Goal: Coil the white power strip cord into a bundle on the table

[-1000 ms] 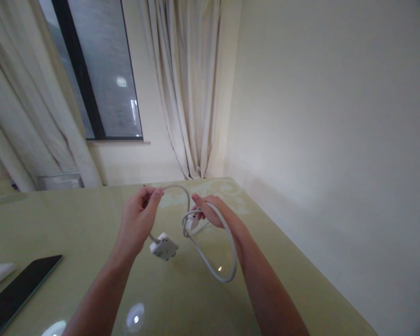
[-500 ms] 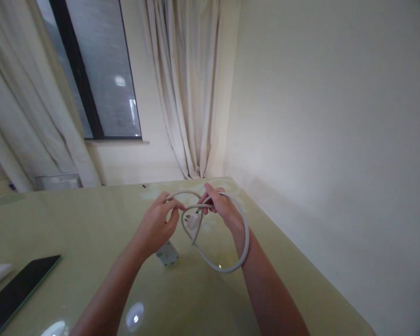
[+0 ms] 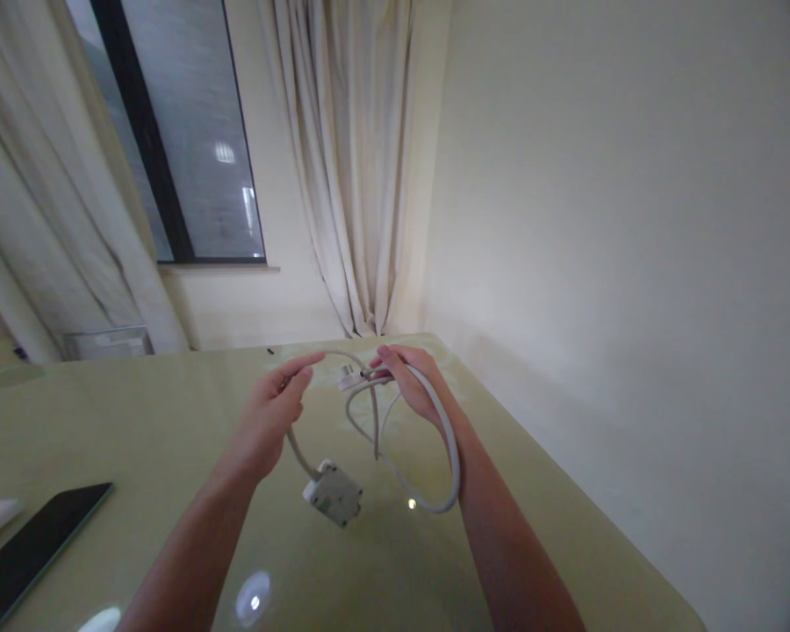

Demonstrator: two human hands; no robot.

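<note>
- The right hand point(image 3: 413, 391) has its fingers curled shut around gathered turns of a white round power cable point(image 3: 451, 456). The cable's white plug point(image 3: 348, 378) pokes out just left of those fingers.
- The left hand point(image 3: 267, 426) seems to pinch the same cable between thumb and outstretched forefinger, though the contact is hard to read.
- Below the left fingers, the cable ends in a white square socket block point(image 3: 333, 492), low over the glossy pale-green counter point(image 3: 138, 421).
- The loop's long axis hangs downward from the right fingers, nearer that hand.

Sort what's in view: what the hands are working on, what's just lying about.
In use: white cable held by left hand and right hand, its plug, its socket block.
Lying about: black tablet on the table, clear box by the window.
</note>
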